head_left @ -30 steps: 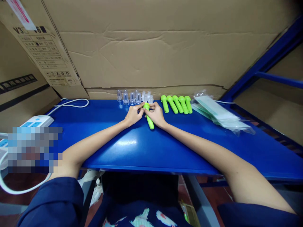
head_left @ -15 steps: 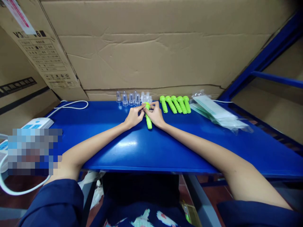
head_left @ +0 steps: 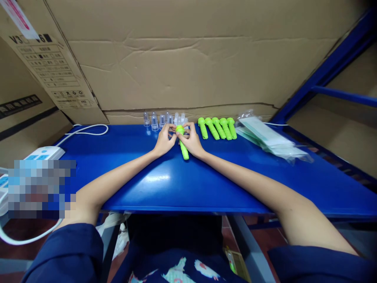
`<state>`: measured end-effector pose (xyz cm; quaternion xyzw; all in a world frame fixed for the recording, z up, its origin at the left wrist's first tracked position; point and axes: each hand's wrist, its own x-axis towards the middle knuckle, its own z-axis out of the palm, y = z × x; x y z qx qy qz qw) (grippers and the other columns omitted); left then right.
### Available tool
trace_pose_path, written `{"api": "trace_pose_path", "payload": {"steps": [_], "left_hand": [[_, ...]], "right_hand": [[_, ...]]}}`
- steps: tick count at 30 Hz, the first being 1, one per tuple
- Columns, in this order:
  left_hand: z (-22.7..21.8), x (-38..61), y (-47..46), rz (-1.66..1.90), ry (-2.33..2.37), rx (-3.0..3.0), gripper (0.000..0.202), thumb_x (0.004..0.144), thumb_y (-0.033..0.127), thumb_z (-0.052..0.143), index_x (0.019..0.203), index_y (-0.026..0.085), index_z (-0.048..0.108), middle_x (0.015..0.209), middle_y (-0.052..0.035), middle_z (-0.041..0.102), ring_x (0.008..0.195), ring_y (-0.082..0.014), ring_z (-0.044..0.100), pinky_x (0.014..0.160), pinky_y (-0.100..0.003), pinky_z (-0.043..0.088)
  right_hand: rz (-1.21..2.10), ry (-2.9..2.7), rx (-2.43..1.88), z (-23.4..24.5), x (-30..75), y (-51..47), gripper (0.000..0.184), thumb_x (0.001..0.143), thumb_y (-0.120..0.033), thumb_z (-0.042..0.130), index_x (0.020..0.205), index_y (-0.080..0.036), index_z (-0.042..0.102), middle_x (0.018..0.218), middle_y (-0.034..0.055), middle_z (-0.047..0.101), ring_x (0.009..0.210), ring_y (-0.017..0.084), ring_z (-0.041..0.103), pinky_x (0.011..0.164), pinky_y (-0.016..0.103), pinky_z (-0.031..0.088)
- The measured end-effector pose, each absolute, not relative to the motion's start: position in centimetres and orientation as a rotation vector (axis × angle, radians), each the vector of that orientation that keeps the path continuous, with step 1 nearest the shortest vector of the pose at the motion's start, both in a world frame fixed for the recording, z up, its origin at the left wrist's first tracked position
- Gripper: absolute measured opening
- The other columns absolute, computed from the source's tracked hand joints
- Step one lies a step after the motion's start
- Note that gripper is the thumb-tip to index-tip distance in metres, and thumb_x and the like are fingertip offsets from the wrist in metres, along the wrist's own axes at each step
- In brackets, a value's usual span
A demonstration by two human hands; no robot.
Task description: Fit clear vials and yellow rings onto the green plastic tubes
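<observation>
A lime-green flashlight (head_left: 183,149) with a rounded head lies aslant over the middle of the blue table, its thin handle toward me. My right hand (head_left: 193,142) grips it just below the head, thumb across the front and forefinger curled along the right side. At the left side of the head is my left hand (head_left: 165,140), its fingers bent round the rim and its thumb close to my right thumb. Behind the hands stand several clear plastic cups (head_left: 154,122) and some smaller clear pieces (head_left: 176,117), partly hidden by my fingers.
Several more green flashlights (head_left: 216,129) lie in a row to the right. Beyond them is a clear plastic bag (head_left: 266,135) with pale flat sheets. A white power strip (head_left: 47,152) with a cable sits at left. Cardboard (head_left: 182,74) walls the back; a blue frame (head_left: 318,70) rises at right.
My left hand has loosened from a tight pinch on the flashlight head to a wider hold at its left side. The head now shows more fully; my right hand keeps its grip.
</observation>
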<state>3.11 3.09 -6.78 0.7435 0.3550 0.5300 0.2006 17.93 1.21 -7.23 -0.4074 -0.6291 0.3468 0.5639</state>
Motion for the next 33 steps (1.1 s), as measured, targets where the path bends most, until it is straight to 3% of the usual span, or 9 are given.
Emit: {"api": "trace_pose_path", "payload": {"steps": [8, 17, 25, 33], "left_hand": [[-6.25, 2.79, 2.82, 1.448, 0.961, 2.088, 0.019, 0.084, 0.011, 0.057, 0.102, 0.018, 0.057, 0.105, -0.007, 0.066, 0.097, -0.0169, 0.067, 0.077, -0.025, 0.052], [-6.4, 2.62, 3.2, 1.439, 0.961, 2.07, 0.021, 0.083, 0.012, 0.06, 0.103, 0.019, 0.056, 0.103, -0.005, 0.068, 0.096, -0.0164, 0.066, 0.077, -0.025, 0.049], [-6.4, 2.51, 3.31, 1.444, 0.916, 2.079, 0.012, 0.095, 0.021, 0.055, 0.106, 0.018, 0.059, 0.106, -0.007, 0.068, 0.097, -0.0166, 0.066, 0.078, -0.026, 0.049], [-6.67, 2.21, 3.81, 1.447, 0.904, 2.07, 0.015, 0.097, 0.032, 0.058, 0.101, 0.019, 0.061, 0.099, -0.0057, 0.069, 0.092, -0.0169, 0.066, 0.076, -0.026, 0.049]], "right_hand": [[0.834, -1.481, -0.931, -7.29, 17.95, 1.25, 0.055, 0.077, -0.063, 0.071, 0.101, -0.028, 0.037, 0.105, 0.0038, 0.071, 0.06, 0.016, 0.07, 0.047, 0.028, 0.052], [0.851, -1.493, -0.936, -7.07, 17.8, 1.0, 0.059, 0.078, -0.063, 0.071, 0.111, -0.028, 0.036, 0.106, 0.0044, 0.071, 0.069, 0.019, 0.073, 0.048, 0.028, 0.053], [0.871, -1.455, -0.905, -6.89, 17.77, 0.87, 0.06, 0.076, -0.064, 0.072, 0.107, -0.028, 0.035, 0.102, 0.0023, 0.07, 0.062, 0.016, 0.07, 0.047, 0.027, 0.053], [0.875, -1.484, -0.889, -6.86, 17.76, 0.73, 0.056, 0.078, -0.061, 0.072, 0.104, -0.028, 0.035, 0.101, 0.0016, 0.069, 0.059, 0.015, 0.069, 0.045, 0.027, 0.052]]}}
